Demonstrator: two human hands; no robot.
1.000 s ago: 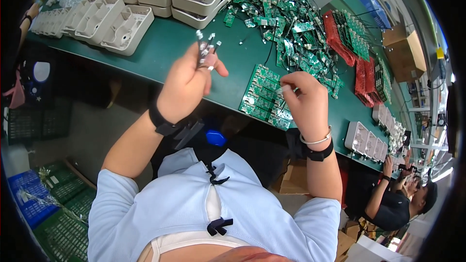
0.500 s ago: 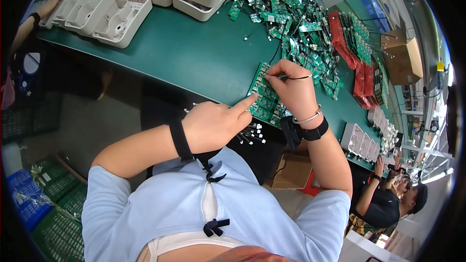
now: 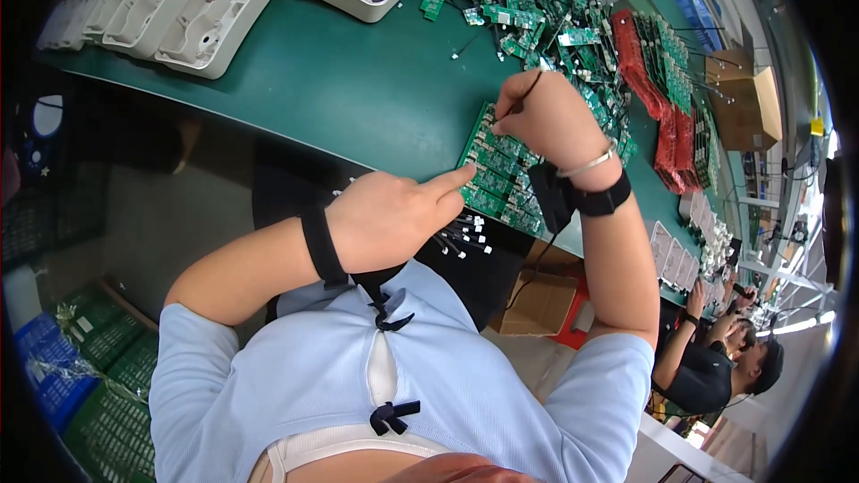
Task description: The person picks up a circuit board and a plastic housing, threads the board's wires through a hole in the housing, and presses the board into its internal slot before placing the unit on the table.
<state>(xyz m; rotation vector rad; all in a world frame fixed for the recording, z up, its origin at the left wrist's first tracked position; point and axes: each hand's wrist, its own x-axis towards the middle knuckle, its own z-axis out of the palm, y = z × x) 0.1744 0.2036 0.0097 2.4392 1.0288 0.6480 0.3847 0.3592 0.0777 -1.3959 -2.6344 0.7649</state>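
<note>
"What is the step here?"

"Over a green surface (image 3: 358, 89), a person appears to set a cable (image 3: 534, 84) to the board (image 3: 493, 183), which lies flat at the near edge. The left hand (image 3: 380, 219) steadies it, index fingertip at its left edge, seemingly touching. The right hand (image 3: 559, 125) works near its far left corner."

"And the fingers?"

"On the right, thumb and index finger are pinched together on the dark cable. On the left, the index finger points out and the others curl under; whether they clamp the bundle (image 3: 463, 233) showing beneath, one cannot tell."

"What does the next move call for?"

"Judging by the pose, a firm left fingertip and a fine, exact touch from the right."

"Anything in the way?"

"A black box (image 3: 550, 197) at the right wrist hangs over the board's right side, and the right hand hides the contact point. Beyond lies a tangled pile (image 3: 514, 13) of circuit boards; others stand in red wrap (image 3: 637, 67) at right. Pale housings (image 3: 215, 22) sit upper left, well apart."
</note>
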